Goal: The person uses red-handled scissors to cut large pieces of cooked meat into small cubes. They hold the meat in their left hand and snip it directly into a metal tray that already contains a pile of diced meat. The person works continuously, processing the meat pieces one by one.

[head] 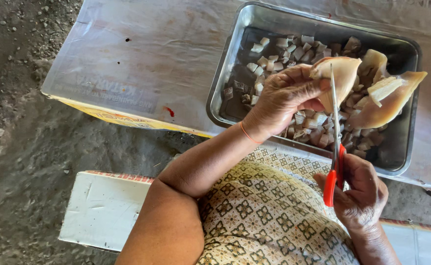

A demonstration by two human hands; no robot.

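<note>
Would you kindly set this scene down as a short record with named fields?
Left hand: left hand holds a pale food piece above the tray.
Right hand: right hand grips red-handled scissors, blades at the piece.
Tray: metal tray holds small cut cubes and larger pale strips.
Surface: table covered in clear plastic.
Ground: grey dirt floor.
</note>
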